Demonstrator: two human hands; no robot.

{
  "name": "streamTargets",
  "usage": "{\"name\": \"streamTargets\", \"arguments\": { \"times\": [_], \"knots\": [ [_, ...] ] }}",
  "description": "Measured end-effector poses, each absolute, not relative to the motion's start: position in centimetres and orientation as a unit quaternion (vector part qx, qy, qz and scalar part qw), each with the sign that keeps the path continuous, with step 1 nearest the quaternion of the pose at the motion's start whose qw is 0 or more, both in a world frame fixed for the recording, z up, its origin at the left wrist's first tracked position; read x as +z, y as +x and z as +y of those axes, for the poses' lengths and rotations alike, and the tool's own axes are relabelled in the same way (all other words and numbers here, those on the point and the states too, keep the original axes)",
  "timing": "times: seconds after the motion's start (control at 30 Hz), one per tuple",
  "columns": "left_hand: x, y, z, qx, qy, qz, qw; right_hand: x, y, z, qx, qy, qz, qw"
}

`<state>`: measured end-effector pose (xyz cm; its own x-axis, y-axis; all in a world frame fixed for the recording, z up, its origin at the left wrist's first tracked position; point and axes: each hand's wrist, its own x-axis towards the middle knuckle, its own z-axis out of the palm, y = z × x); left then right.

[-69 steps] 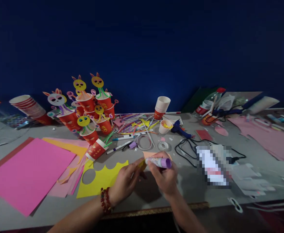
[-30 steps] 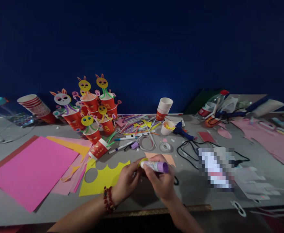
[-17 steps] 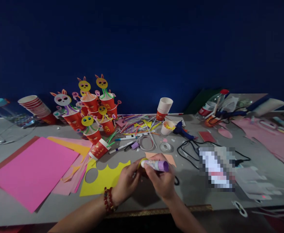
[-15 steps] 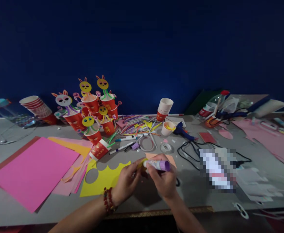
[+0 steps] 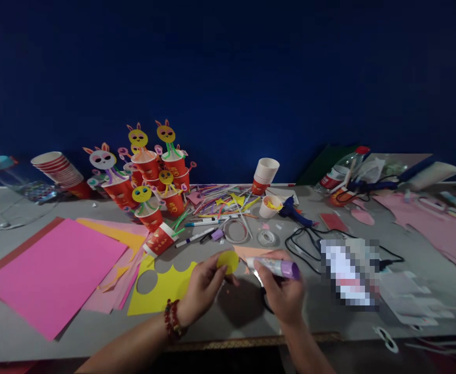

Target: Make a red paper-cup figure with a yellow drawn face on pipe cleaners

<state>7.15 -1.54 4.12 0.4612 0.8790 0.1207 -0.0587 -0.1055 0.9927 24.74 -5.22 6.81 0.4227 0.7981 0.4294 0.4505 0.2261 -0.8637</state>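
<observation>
Pinched in my left hand is a yellow paper circle, its flat face turned up toward me. My right hand is wrapped round a glue stick with a white end and a purple base, its white end pointing left at the circle with a small gap between them. Beneath and left of my left hand lies a yellow paper sheet with round holes cut out. Scissors with dark handles lie partly hidden behind my right hand. A peach paper piece rests just beyond the glue stick.
Red paper cups with bunny-faced figures stand at the back left. Pink paper sheets lie at left. Pens, a tape roll and pipe cleaners spread across the middle. A blue glue gun with black cable lies right of centre.
My right hand has moved right with the glue stick, away from the yellow circle. The circle, mostly hidden before, now shows its full face in my left hand.
</observation>
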Motion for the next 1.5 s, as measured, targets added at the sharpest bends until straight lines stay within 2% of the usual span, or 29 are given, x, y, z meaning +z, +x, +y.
{"name": "streamTargets", "arguments": {
  "times": [0.13, 0.33, 0.43, 0.73, 1.07, 1.5],
  "knots": [
    [3.8, 7.2, -1.5, 0.397, 0.594, 0.326, 0.619, 7.1, 24.3, -5.3, 0.185, -0.596, -0.508, 0.594],
    [3.7, 7.0, -1.6, 0.399, 0.636, 0.333, 0.571, 7.4, 23.1, -4.8, 0.246, -0.580, -0.496, 0.597],
    [3.8, 6.9, -1.4, 0.402, 0.622, 0.328, 0.587, 7.1, 23.2, -4.8, 0.268, -0.575, -0.492, 0.596],
    [3.8, 7.3, -1.2, 0.393, 0.566, 0.321, 0.649, 6.0, 24.4, -5.3, 0.258, -0.574, -0.494, 0.600],
    [3.6, 7.2, -1.5, 0.401, 0.608, 0.325, 0.603, 6.3, 24.5, -6.1, 0.196, -0.573, -0.555, 0.571],
    [4.3, 7.0, -1.5, 0.412, 0.719, 0.310, 0.466, 6.6, 23.3, -5.4, 0.151, -0.547, -0.589, 0.576]
  ]
}}
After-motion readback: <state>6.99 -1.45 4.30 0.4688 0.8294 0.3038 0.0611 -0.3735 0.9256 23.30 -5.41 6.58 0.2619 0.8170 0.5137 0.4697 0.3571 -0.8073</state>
